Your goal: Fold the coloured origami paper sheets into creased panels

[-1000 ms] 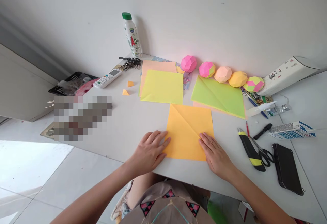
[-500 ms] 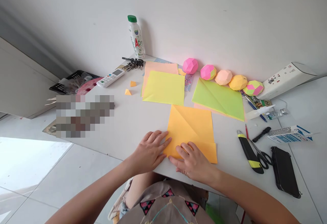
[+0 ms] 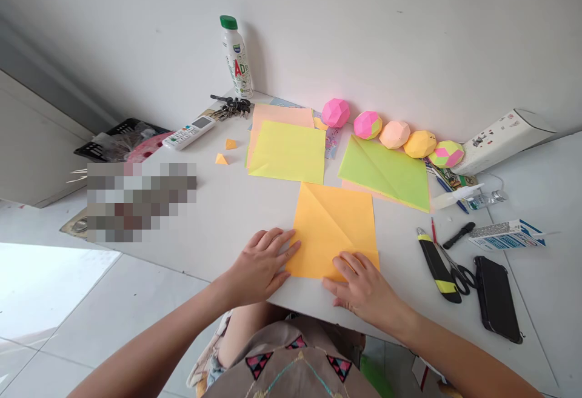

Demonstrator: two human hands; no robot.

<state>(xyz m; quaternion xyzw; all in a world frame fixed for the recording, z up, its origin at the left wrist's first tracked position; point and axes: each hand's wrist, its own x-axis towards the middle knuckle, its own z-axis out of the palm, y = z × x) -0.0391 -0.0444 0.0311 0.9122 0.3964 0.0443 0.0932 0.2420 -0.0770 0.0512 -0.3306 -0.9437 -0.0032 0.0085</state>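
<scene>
A square orange sheet of paper [image 3: 327,216] lies flat near the front of the table, with a diagonal crease running from its far left corner. Its near edge is folded up over itself. My left hand [image 3: 261,265] is open at the sheet's left edge, fingertips resting on the paper. Across the near edge, towards the right corner, my right hand [image 3: 361,286] presses down with its fingers apart and slightly bent. Its palm hides part of that edge.
Behind lie a yellow sheet [image 3: 288,152] and a green sheet [image 3: 386,171]. Several faceted paper balls [image 3: 394,135] line the wall. On the right are a utility knife [image 3: 439,268], scissors [image 3: 461,277] and a phone [image 3: 498,298]; left, a remote control [image 3: 188,132] and a bottle [image 3: 236,59].
My right hand has slid right along the folded near edge. The strip that stuck out at the right corner now lies closer in line with the sheet. My left hand stays at the left edge.
</scene>
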